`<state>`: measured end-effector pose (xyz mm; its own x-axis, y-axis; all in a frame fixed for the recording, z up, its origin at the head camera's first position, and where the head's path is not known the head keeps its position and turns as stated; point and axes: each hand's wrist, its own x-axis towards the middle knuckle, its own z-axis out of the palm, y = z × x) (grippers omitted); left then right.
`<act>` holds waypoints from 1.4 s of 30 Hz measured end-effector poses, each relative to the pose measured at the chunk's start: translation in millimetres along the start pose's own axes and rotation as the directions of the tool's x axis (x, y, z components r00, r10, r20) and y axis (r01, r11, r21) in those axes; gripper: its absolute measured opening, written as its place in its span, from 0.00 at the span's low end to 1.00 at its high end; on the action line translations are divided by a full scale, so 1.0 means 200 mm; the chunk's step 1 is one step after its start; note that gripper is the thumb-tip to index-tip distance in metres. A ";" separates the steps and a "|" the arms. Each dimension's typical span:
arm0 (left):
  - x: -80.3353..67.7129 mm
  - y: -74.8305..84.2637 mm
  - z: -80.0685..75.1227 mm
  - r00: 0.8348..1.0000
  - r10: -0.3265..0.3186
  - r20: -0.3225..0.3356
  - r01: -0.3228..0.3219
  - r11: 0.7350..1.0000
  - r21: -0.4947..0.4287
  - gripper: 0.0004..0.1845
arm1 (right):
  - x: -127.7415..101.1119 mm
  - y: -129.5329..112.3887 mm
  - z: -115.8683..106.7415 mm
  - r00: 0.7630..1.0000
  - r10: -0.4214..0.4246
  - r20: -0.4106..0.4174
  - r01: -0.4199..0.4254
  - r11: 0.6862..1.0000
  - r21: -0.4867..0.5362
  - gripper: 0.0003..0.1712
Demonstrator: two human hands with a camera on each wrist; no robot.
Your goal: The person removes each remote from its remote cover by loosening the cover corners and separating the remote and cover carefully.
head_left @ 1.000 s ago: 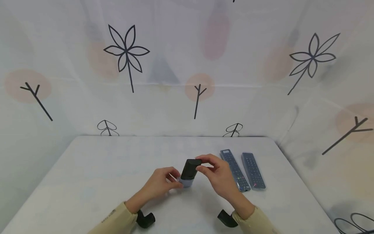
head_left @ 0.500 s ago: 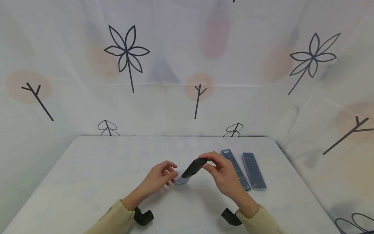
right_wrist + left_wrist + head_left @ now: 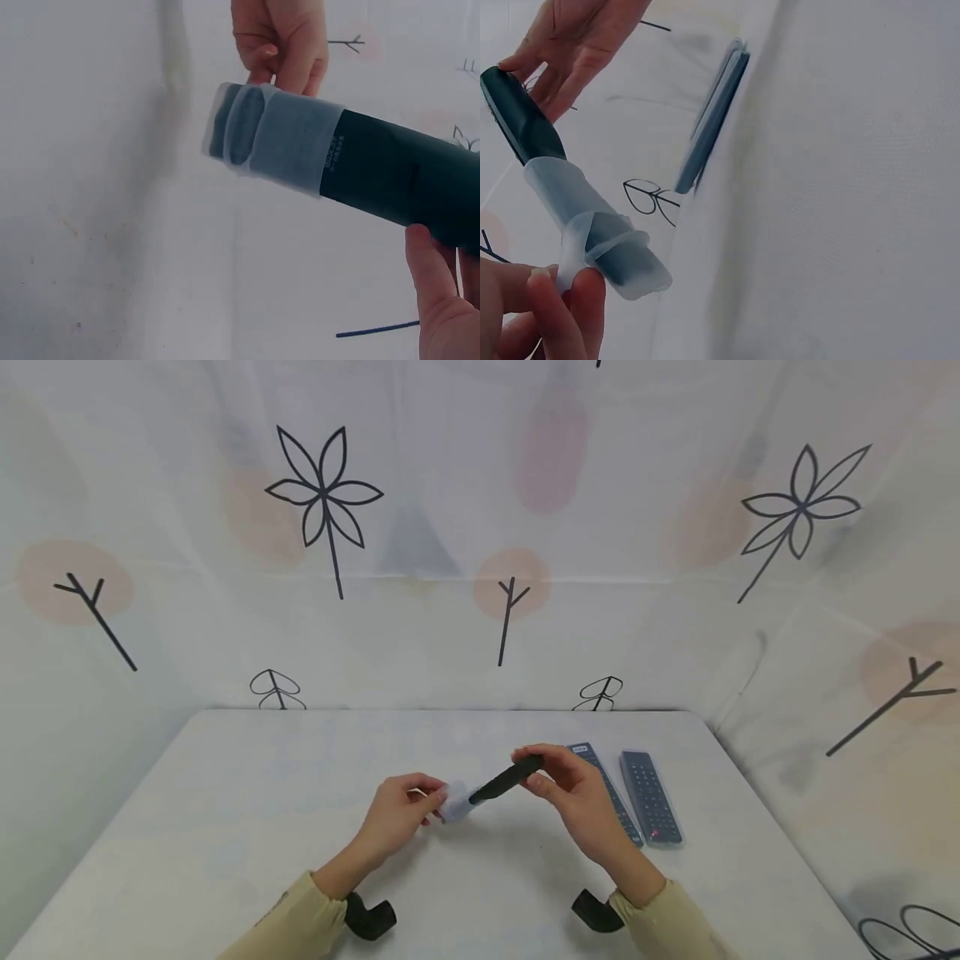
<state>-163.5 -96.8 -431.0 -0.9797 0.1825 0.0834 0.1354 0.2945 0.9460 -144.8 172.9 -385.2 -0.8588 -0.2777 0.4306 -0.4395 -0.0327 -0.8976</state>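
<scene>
A black remote control (image 3: 506, 779) hangs tilted above the table, its bare end toward the right. A translucent soft sleeve (image 3: 456, 803) covers its lower left part; in the left wrist view the sleeve (image 3: 559, 191) shows a folded band near its end. My left hand (image 3: 397, 814) pinches the edge of that fold between thumb and fingers. The bare upper end is gripped by my right hand (image 3: 581, 802), thumb on one side and fingers on the other. Small pale print shows on the remote's dark face (image 3: 397, 172) in the right wrist view.
Two covered remotes lie side by side at the table's right, the nearer one (image 3: 618, 802) partly behind my right hand and the other (image 3: 651, 797) further right. The white table (image 3: 262, 793) ends at a patterned cloth backdrop (image 3: 420, 635). Black wrist mounts (image 3: 371, 920) stick out below both sleeves.
The black remote has tipped from nearly upright to a low slant, its sleeved end swinging left and up. My left hand has shifted from the sleeve's side to its folded edge.
</scene>
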 end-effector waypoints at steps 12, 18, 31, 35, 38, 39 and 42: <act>0.00 0.01 -0.02 0.990 -0.056 -0.128 0.045 0.995 -0.086 0.05 | 0.00 0.04 -0.01 0.983 0.141 -0.113 -0.140 0.990 0.014 0.24; 0.00 0.02 -0.04 0.983 -0.043 -0.177 0.024 0.994 -0.105 0.05 | 0.01 0.03 0.00 0.962 0.232 -0.143 -0.232 0.973 0.017 0.25; 0.00 0.04 -0.07 0.972 0.046 -0.229 -0.067 0.995 -0.080 0.04 | 0.00 0.03 -0.02 0.860 0.501 -0.095 -0.500 0.865 0.034 0.32; 0.00 0.05 -0.09 0.973 0.053 -0.223 -0.069 0.996 -0.063 0.04 | 0.00 0.04 -0.02 0.822 0.566 -0.064 -0.561 0.824 0.079 0.31; 0.00 0.06 -0.09 0.976 0.047 -0.213 -0.058 0.997 -0.046 0.04 | 0.00 0.05 -0.03 0.802 0.597 -0.012 -0.594 0.799 0.093 0.28; -0.01 0.06 -0.09 0.977 0.049 -0.209 -0.058 0.998 -0.037 0.04 | -0.01 0.05 -0.03 0.799 0.601 0.008 -0.599 0.796 0.093 0.27; -0.01 0.07 -0.09 0.978 0.064 -0.197 -0.065 0.998 0.004 0.04 | -0.02 0.06 -0.04 0.804 0.592 0.051 -0.594 0.800 0.081 0.26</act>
<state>-163.5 -110.7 -412.8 -0.9788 0.0126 0.2043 0.1994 0.2854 0.9375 -149.1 180.5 -396.4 -0.9375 -0.2914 -0.1902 0.1800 0.0616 -0.9817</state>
